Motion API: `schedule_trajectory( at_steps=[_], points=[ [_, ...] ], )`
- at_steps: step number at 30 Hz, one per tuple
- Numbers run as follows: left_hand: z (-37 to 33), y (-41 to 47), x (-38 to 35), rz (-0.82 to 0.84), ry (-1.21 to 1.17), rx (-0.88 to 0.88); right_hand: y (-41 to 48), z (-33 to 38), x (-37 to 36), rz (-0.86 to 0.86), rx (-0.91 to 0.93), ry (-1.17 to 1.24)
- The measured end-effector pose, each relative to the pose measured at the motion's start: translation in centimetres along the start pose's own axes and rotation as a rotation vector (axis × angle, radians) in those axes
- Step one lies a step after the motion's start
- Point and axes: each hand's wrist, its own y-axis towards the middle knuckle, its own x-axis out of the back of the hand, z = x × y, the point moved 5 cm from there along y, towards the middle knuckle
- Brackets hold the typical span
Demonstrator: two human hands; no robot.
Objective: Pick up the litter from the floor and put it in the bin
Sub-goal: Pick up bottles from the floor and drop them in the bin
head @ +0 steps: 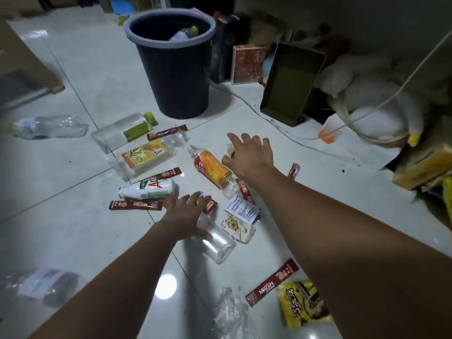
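Note:
A black bin with a grey rim stands on the tiled floor at the back; a bottle lies inside it. Litter is scattered in front of it: an orange-labelled bottle, a white bottle, several red sachets, clear bottles and a yellow wrapper. My left hand is spread over the neck end of a clear bottle, fingers straight, thumb against its side. My right hand hovers with fingers spread over a small pale object right of the orange-labelled bottle; most of that object is hidden.
A green open box leans right of the bin, with a red carton behind. A cable runs along the floor. White sacks and cardboard crowd the right side. A cardboard box stands at the left.

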Motion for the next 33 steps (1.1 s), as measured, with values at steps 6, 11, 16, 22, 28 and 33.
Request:
schedule_trajectory(
  at_steps=[6, 11, 16, 22, 28, 33],
  points=[
    [0.7, 1.6, -2.3, 0.134, 0.225, -0.154, 1.4, -0.1, -1.0, 0.003, -0.011, -0.029],
    [0.4, 2.2, -2.8, 0.067, 0.273, -0.171, 1.9, 0.6, -2.2, 0.033, 0.002, -0.057],
    [3.4, 2.0, -0.2, -0.023, 0.213, -0.1, 2.3, 1.0, -3.3, 0.058, 0.004, -0.036],
    [9.8, 1.0, 5.7, -0.164, 0.161, 0.04, 3.0, 1.6, -4.4, 0.089, 0.002, -0.012],
    [12.9, 0.4, 10.6, -0.276, 0.128, 0.102, 3.8, 3.5, -6.1, 0.085, 0.092, -0.063],
    [15.3, -0.3, 13.0, -0.379, 0.134, 0.171, 5.0, 4.6, -8.2, 0.106, 0.092, -0.041]
  ],
)
